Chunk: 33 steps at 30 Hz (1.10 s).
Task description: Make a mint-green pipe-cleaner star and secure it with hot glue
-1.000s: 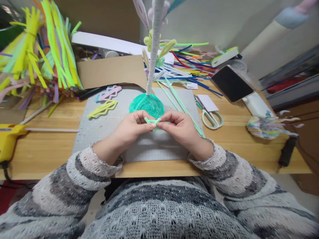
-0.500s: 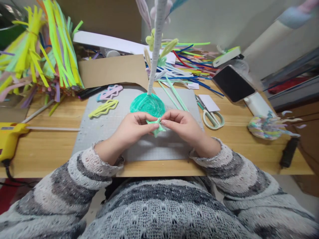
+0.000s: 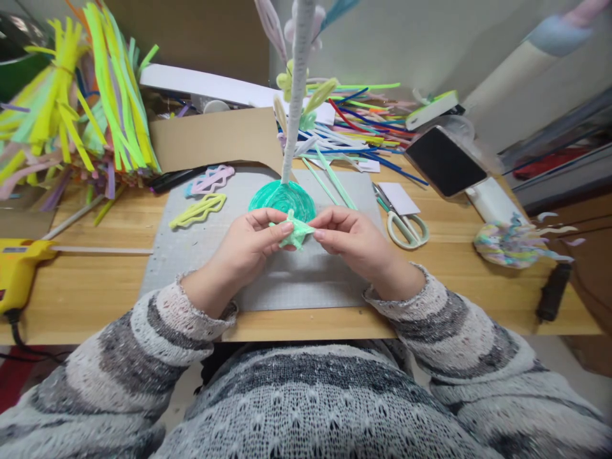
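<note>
We see the left hand (image 3: 253, 245) and right hand (image 3: 356, 242) grasping a mint-green fuzzy piece (image 3: 297, 231) between their fingers, above the grey mat (image 3: 306, 280), at the near side of the green round base (image 3: 282, 197). From that base a white wrapped stem (image 3: 297, 89) rises, crossing our view of the pile of coloured stems (image 3: 368, 118). Left on the mat: yellow zigzag piece (image 3: 198, 211), lilac one (image 3: 214, 179) behind. Scissors (image 3: 406, 228) just right of the mat; phone (image 3: 446, 160) beyond. Glue gun (image 3: 19, 268) at far left. Table (image 3: 95, 280) of pale wood; grey wall (image 3: 406, 38) behind.
</note>
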### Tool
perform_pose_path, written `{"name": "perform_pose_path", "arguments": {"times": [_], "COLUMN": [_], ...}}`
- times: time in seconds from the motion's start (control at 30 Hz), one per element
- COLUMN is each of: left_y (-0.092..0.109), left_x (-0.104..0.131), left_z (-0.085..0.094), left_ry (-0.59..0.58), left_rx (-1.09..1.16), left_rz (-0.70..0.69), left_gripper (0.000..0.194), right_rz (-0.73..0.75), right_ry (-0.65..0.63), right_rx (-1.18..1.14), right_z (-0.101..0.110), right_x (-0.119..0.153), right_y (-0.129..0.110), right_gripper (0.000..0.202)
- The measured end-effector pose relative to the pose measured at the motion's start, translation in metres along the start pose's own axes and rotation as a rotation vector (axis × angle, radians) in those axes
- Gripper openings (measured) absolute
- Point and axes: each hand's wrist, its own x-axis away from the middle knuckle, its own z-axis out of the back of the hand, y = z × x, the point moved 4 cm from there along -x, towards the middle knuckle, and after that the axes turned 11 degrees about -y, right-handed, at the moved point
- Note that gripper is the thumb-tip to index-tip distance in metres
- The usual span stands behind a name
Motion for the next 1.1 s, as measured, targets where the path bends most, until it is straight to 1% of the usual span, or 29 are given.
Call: {"name": "perform_pose_path", "arguments": {"times": [0.07, 0.13, 0.2, 0.27, 0.43, 0.5, 0.6, 0.7, 0.8, 0.83, 0.9, 0.93, 0.97, 1.0, 1.03, 1.1], "left_y": [-0.001, -0.002, -0.004, -0.005, -0.014, -0.017, -0.018, -0.017, -0.014, -0.011, -0.004, 0.001, 0.004, 0.006, 0.006, 0.006], "left_x": [-0.001, -0.001, 0.000, 0.001, 0.002, 0.002, 0.000, -0.001, 0.001, 0.002, 0.004, 0.005, 0.006, 0.005, 0.005, 0.003], "left_z": [0.000, -0.002, -0.004, -0.007, -0.008, -0.004, 0.001, 0.004, 0.004, 0.004, 0.003, 0.002, 0.001, 0.000, 0.000, 0.000], "left_ry": [-0.007, -0.019, -0.026, -0.032, -0.048, -0.004, 0.059, 0.096, 0.139, 0.154, 0.165, 0.155, 0.112, 0.045, -0.030, -0.194], "left_rx": [0.044, 0.085, 0.111, 0.115, 0.009, -0.022, -0.070, -0.115, -0.202, -0.262, -0.449, -0.569, -0.693, -0.778, -0.813, -0.769], "left_rz": [-0.016, -0.038, -0.055, -0.067, -0.068, -0.088, -0.125, -0.143, -0.135, -0.134, -0.133, -0.132, -0.102, -0.043, 0.023, 0.134], "left_gripper": [0.027, 0.026, 0.026, 0.029, 0.031, 0.028, 0.027, 0.025, 0.025, 0.024, 0.020, 0.018, 0.015, 0.013, 0.012, 0.012], "right_rz": [0.074, 0.144, 0.184, 0.195, 0.169, 0.152, 0.143, 0.153, 0.177, 0.191, 0.223, 0.232, 0.229, 0.207, 0.171, 0.075], "right_ry": [0.060, 0.154, 0.239, 0.284, 0.315, 0.312, 0.290, 0.303, 0.289, 0.269, 0.211, 0.172, 0.128, 0.078, 0.030, -0.058], "right_rx": [-0.006, -0.005, -0.015, -0.026, -0.002, 0.010, 0.047, 0.199, 0.477, 0.594, 0.828, 0.924, 0.993, 1.021, 1.002, 0.833], "right_z": [-0.005, -0.009, -0.012, -0.014, -0.014, -0.014, -0.015, -0.015, -0.018, -0.020, -0.023, -0.025, -0.025, -0.025, -0.023, -0.017], "right_x": [0.000, 0.001, 0.002, 0.004, 0.005, 0.004, 0.004, 0.006, 0.010, 0.012, 0.014, 0.015, 0.015, 0.014, 0.013, 0.010], "right_y": [0.004, 0.007, 0.010, 0.013, 0.019, 0.021, 0.021, 0.019, 0.012, 0.009, 0.000, -0.003, -0.007, -0.009, -0.010, -0.008], "right_gripper": [0.011, 0.012, 0.014, 0.014, 0.017, 0.019, 0.016, 0.012, 0.007, 0.006, 0.009, 0.011, 0.012, 0.012, 0.011, 0.009]}}
